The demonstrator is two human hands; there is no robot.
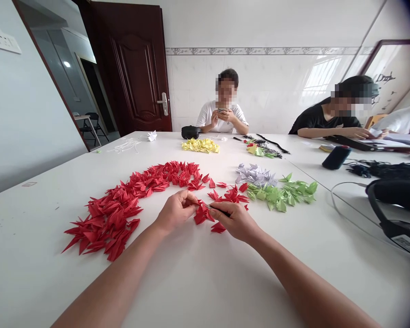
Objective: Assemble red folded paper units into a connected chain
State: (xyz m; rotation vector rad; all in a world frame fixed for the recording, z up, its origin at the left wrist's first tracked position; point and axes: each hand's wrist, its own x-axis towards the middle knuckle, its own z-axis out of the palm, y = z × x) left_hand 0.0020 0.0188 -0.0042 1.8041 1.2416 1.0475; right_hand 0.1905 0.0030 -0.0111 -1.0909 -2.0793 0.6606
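Observation:
My left hand [176,210] pinches a red folded paper piece [200,203] between thumb and fingertips. My right hand [238,223] is closed round a slim dark-handled tool [221,211], whose thin metal tip touches or nearly touches that red piece; its exact kind I cannot make out. Loose red paper cranes [232,195] lie just beyond and below both hands. A long curved heap of red paper cranes [114,212] spreads to the left of my left hand. Beyond my right hand are a white paper crane pile [254,174] and a light green one [282,193].
Yellow folded papers [201,145] and a black case [190,132] lie at the far edge. One person [224,116] there holds a phone; another [328,116] sits far right. A dark thread spool [336,157], a cable [340,212] and black headgear [396,214] are at right.

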